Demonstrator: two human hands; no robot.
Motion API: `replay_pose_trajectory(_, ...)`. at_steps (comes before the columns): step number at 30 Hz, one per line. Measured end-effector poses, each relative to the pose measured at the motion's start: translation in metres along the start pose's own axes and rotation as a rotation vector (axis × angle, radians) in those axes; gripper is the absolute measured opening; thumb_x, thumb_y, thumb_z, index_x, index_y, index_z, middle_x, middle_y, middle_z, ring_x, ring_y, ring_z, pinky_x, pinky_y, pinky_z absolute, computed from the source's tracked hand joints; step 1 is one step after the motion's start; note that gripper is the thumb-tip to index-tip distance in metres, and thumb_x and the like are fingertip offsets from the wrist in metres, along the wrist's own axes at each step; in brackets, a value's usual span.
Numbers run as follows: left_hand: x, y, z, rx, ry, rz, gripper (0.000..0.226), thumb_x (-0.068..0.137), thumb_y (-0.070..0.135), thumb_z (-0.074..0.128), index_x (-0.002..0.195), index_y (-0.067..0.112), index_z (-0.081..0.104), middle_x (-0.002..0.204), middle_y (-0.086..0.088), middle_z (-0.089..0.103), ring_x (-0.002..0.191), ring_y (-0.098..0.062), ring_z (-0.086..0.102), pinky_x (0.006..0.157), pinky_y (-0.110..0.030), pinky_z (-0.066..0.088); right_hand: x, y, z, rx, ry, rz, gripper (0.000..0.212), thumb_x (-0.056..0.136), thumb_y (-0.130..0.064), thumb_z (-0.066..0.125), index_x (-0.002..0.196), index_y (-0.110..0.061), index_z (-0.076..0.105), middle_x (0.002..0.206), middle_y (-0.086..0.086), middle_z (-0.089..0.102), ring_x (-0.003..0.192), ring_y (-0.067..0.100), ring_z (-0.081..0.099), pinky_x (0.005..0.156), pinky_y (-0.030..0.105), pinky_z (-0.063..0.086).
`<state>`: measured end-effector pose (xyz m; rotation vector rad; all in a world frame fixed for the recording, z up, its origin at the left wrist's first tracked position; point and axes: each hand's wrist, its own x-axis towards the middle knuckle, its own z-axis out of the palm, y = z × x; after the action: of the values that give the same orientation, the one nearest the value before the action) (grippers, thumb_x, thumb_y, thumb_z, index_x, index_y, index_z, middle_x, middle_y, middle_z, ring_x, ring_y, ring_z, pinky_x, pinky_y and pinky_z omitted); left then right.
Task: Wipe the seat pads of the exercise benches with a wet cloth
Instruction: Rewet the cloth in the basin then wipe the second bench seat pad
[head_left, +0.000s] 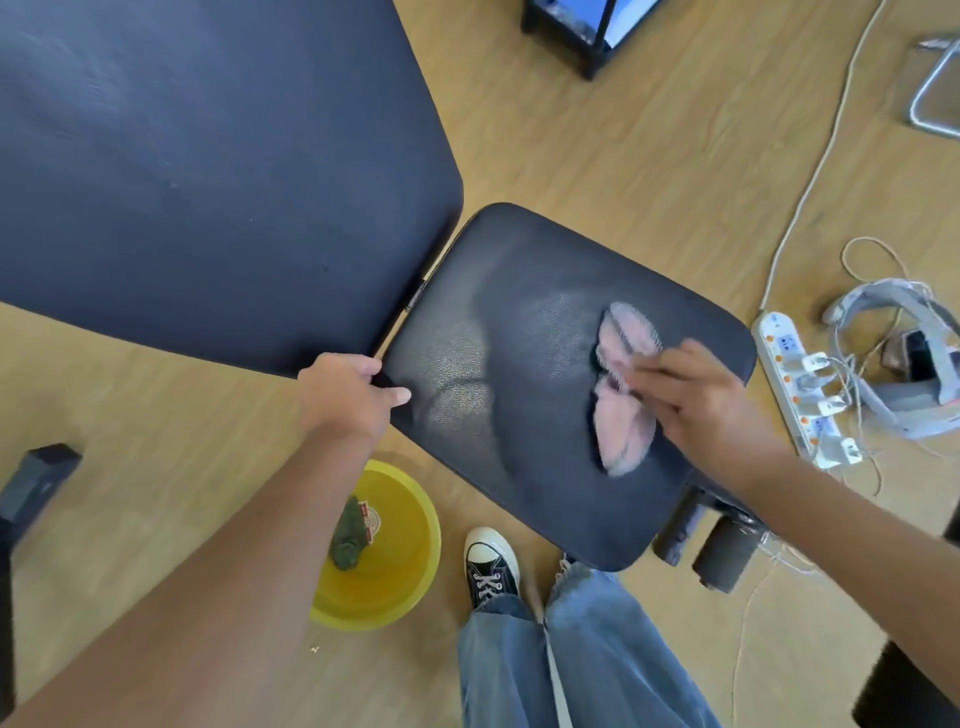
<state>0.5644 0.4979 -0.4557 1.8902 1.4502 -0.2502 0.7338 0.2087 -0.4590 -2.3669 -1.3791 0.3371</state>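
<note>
Wooden floor (623, 156); cloth (623, 395) on seat pad (519, 467).

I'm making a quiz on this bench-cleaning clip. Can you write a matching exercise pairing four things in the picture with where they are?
Things:
1. pink fluffy cloth
2. round yellow plastic basin
3. white power strip with orange switches
4. left hand

Places:
A. on the wooden floor right of the bench
B. gripping the near edge of the black padded seat pad
C. on the floor below the seat, holding a green rag
D. on the seat pad under the right hand

Pairs: 1-D, 2-C, 3-A, 4-B
</note>
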Motion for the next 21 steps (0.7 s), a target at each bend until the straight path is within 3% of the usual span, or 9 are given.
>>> replay_pose_trajectory(2, 0.001, -0.001, 0.001, -0.010, -0.012, -0.003, 0.060, 0.069, 0.019, 0.090, 0.125, 0.008, 0.070, 0.120, -0.014, 0.073, 0.109, -0.029, 0.069, 0.094, -0.037, 0.053, 0.034, -0.008, 0.014, -0.020, 0.301, 0.357, 0.018, 0.089, 0.005, 0.073, 0.101, -0.005, 0.081, 0.089, 0.011, 0.073, 0.080, 0.032, 0.058, 0.074, 0.029, 0.050)
replay_pose_trajectory(4, 0.000, -0.002, 0.001, 0.005, -0.028, 0.003, 0.060, 0.070, 0.022, 0.089, 0.125, 0.009, 0.070, 0.119, -0.013, 0.074, 0.110, -0.028, 0.068, 0.093, -0.036, 0.053, 0.057, -0.052, 0.045, 0.044, 0.296, 0.476, 0.022, 0.086, 0.013, 0.067, 0.100, 0.000, 0.078, 0.093, 0.018, 0.069, 0.089, 0.032, 0.057, 0.078, 0.021, 0.038)
replay_pose_trajectory(6, 0.001, -0.004, -0.001, 0.041, -0.047, 0.024, 0.053, 0.070, 0.025, 0.088, 0.119, 0.013, 0.075, 0.109, -0.012, 0.076, 0.102, -0.030, 0.069, 0.088, -0.030, 0.051, 0.059, -0.104, 0.074, 0.156, 0.154, 0.194, 0.030, 0.088, 0.010, 0.058, 0.108, -0.003, 0.075, 0.104, 0.014, 0.069, 0.099, 0.027, 0.060, 0.084, 0.020, 0.039)
replay_pose_trajectory(8, 0.001, -0.007, -0.003, 0.046, -0.066, 0.027, 0.043, 0.067, 0.028, 0.085, 0.108, 0.022, 0.077, 0.095, -0.014, 0.074, 0.091, -0.032, 0.065, 0.084, -0.027, 0.048, 0.038, -0.130, 0.088, 0.013, -0.159, -0.380, 0.037, 0.090, -0.003, 0.051, 0.121, -0.014, 0.068, 0.117, -0.002, 0.068, 0.112, 0.018, 0.062, 0.094, 0.021, 0.039)
replay_pose_trajectory(10, 0.001, -0.010, -0.005, -0.008, -0.092, 0.005, 0.053, 0.070, 0.027, 0.086, 0.121, 0.018, 0.074, 0.115, -0.007, 0.075, 0.105, -0.025, 0.069, 0.088, -0.026, 0.047, 0.033, -0.104, 0.079, -0.164, -0.308, -0.714, 0.034, 0.089, -0.011, 0.058, 0.120, -0.021, 0.068, 0.119, -0.010, 0.067, 0.113, 0.012, 0.060, 0.097, 0.025, 0.038)
replay_pose_trajectory(11, 0.000, -0.010, -0.006, -0.036, -0.101, -0.006, 0.057, 0.072, 0.026, 0.086, 0.126, 0.015, 0.070, 0.123, -0.005, 0.073, 0.111, -0.019, 0.068, 0.088, -0.023, 0.045, 0.038, -0.084, 0.071, -0.162, -0.278, -0.687, 0.035, 0.089, -0.005, 0.059, 0.118, -0.020, 0.071, 0.118, -0.009, 0.068, 0.110, 0.012, 0.059, 0.096, 0.026, 0.038)
replay_pose_trajectory(16, 0.004, -0.013, -0.004, -0.056, -0.100, 0.006, 0.058, 0.073, 0.026, 0.087, 0.127, 0.016, 0.070, 0.123, -0.002, 0.073, 0.092, -0.010, 0.062, 0.083, -0.020, 0.043, 0.123, -0.049, 0.050, 0.070, 0.295, 0.329, 0.024, 0.082, 0.015, 0.069, 0.095, -0.001, 0.080, 0.088, 0.012, 0.071, 0.085, 0.033, 0.059, 0.070, 0.041, 0.057)
replay_pose_trajectory(19, 0.008, -0.016, -0.004, -0.057, -0.090, -0.029, 0.017, 0.073, 0.020, 0.085, 0.089, 0.023, 0.081, 0.079, 0.012, 0.077, 0.066, -0.005, 0.057, 0.062, -0.011, 0.041, 0.144, -0.119, 0.074, 0.234, 0.085, 0.210, 0.019, 0.096, 0.004, 0.048, 0.090, 0.006, 0.065, 0.080, 0.001, 0.053, 0.074, -0.001, 0.056, 0.069, 0.004, 0.042)
replay_pose_trajectory(21, 0.004, -0.016, -0.003, -0.022, -0.074, -0.052, 0.019, 0.073, 0.010, 0.073, 0.057, 0.019, 0.070, 0.048, 0.008, 0.060, 0.051, -0.012, 0.042, 0.046, -0.017, 0.036, 0.124, -0.147, 0.102, 0.228, 0.082, -0.120, 0.026, 0.092, 0.005, 0.030, 0.085, 0.005, 0.056, 0.074, 0.002, 0.045, 0.067, 0.006, 0.047, 0.057, 0.012, 0.043)
